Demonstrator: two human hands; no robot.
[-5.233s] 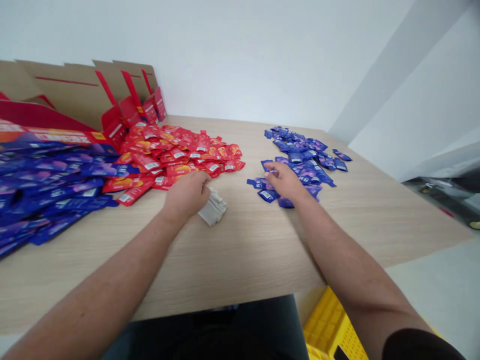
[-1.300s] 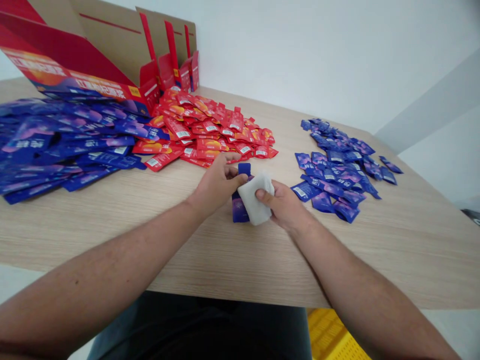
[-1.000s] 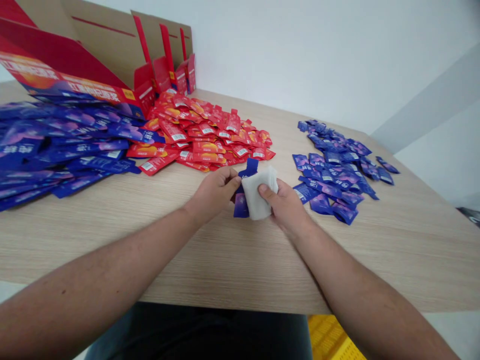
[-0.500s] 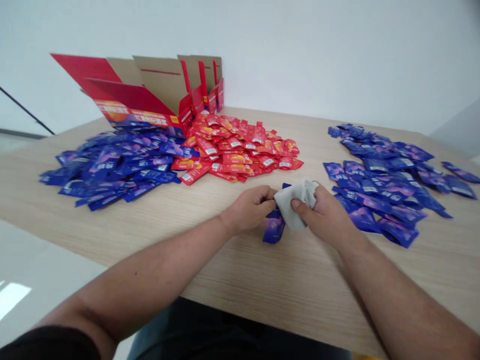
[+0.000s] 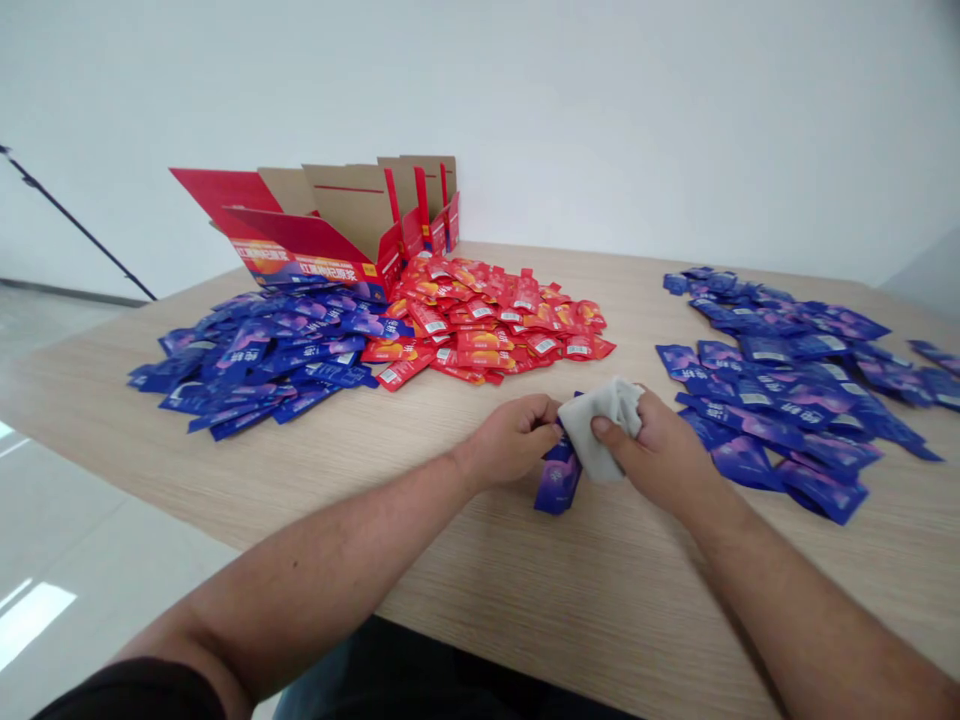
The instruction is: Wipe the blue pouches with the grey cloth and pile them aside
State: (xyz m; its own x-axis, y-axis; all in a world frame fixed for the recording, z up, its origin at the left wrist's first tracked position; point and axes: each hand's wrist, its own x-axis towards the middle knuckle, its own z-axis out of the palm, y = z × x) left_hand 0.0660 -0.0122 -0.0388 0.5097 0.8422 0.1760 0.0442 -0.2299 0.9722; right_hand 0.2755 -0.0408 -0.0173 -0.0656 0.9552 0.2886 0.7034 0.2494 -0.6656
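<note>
Between my hands, a blue-purple sachet (image 5: 558,483) hangs above the front part of the table. My left hand (image 5: 517,440) pinches its left edge. A folded whitish cloth (image 5: 592,440) is gripped in my right hand (image 5: 660,445), thumb on top, and it overlaps the upper part of the sachet. Whether the cloth presses on the sachet cannot be made out. To the right of my right hand lies a spread of blue sachets (image 5: 780,400). A heap of red sachets (image 5: 495,320) lies beyond my left hand.
Another heap of blue sachets (image 5: 262,355) lies on the left, against the red heap. Open red cardboard boxes (image 5: 315,250) stand in a row behind them, flaps raised. The wooden table (image 5: 420,560) meets a white wall (image 5: 600,130) at the back. A dark pole (image 5: 75,220) leans at far left.
The whole view has shifted, so the table's contents appear lower, and the left-hand things further right. My hands keep the same hold on the sachet and the cloth.
</note>
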